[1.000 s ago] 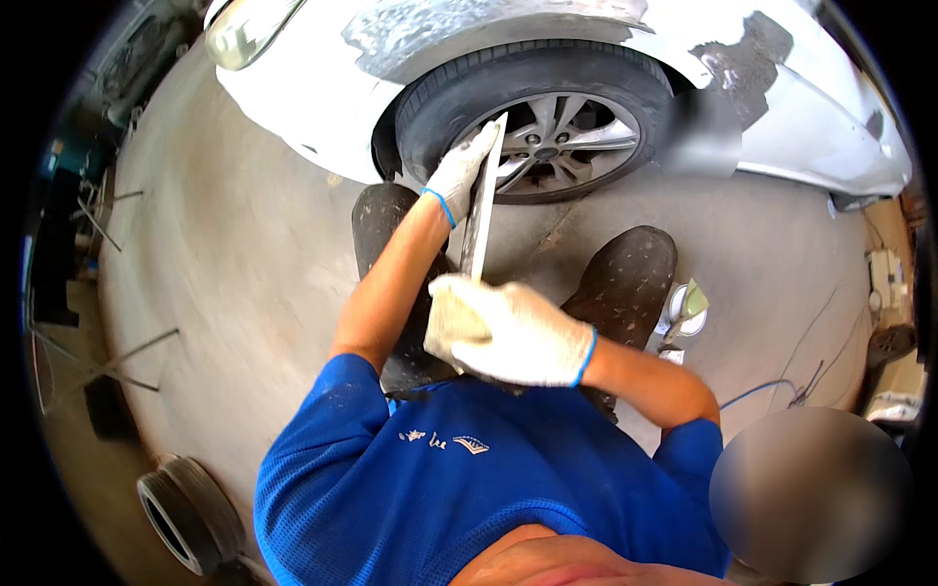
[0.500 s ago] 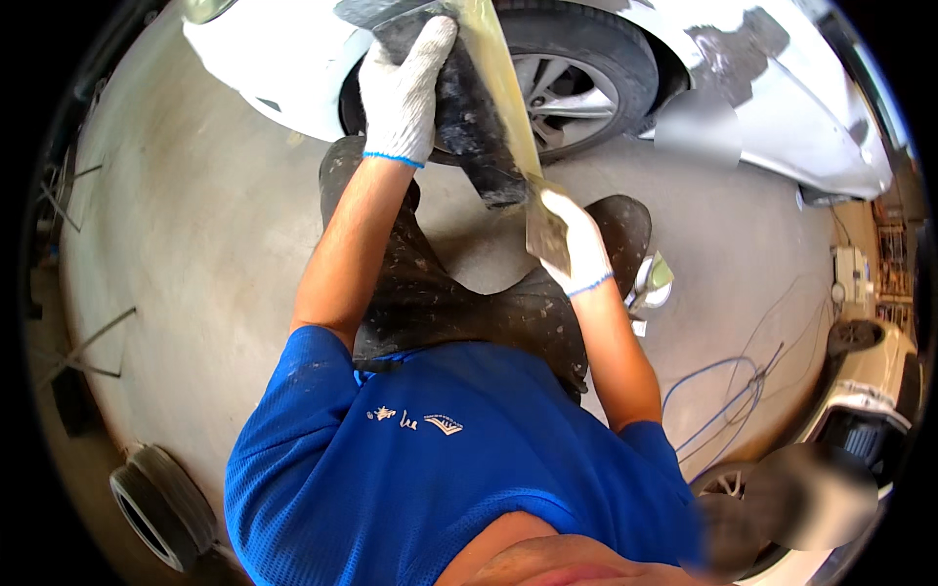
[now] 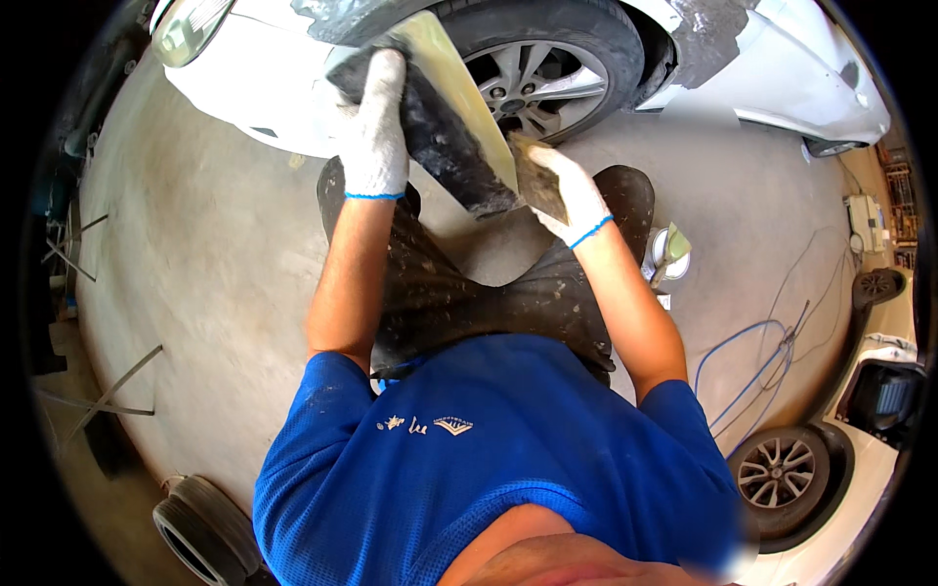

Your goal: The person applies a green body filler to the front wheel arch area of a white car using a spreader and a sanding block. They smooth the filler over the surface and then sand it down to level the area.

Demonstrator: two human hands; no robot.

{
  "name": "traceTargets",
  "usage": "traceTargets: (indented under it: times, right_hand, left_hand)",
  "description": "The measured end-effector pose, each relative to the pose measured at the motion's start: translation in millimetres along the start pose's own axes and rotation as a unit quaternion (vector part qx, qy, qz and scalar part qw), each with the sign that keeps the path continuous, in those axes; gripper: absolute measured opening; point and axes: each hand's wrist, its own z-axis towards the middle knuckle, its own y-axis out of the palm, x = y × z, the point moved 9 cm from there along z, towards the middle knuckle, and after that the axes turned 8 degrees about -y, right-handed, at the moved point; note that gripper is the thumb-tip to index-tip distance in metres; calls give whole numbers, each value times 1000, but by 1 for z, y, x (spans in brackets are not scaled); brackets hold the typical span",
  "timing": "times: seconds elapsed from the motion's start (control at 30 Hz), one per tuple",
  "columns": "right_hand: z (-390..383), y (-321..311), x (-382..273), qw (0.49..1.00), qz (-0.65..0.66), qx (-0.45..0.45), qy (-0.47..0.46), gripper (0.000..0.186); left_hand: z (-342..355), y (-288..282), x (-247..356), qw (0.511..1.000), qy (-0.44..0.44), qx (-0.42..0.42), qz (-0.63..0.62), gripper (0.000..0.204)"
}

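Your left hand (image 3: 375, 145) clasps the board (image 3: 445, 132) near the wheel (image 3: 513, 104), right hand (image 3: 577, 195) the spreader (image 3: 540, 184); likely light, stiff: grip edges

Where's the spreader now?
Head view, above and slightly right of centre: spreader in the right hand, at the near end of the yellow-faced board.

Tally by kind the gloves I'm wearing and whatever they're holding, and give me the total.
Gloves: 2
Board: 1
Spreader: 1
Total: 4
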Motion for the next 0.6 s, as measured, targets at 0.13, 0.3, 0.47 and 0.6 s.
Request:
traceTargets:
  times: [0.13,0.3,0.47,0.6]
  right_hand:
    - [-10,73,-28,931,232,-276,67,30]
    - [-15,126,-120,937,-234,-199,-169,36]
    - [-27,144,-174,609,-674,-96,-408,35]
    - [-32,139,-116,574,-657,-125,-473,48]
  left_hand:
    - [-30,23,-25,992,-36,-77,93,15]
    - [-43,21,-53,980,-78,-113,146,17]
    - [-25,24,-24,988,-7,-75,134,16]
    - [-13,27,4,987,87,-49,127,16]
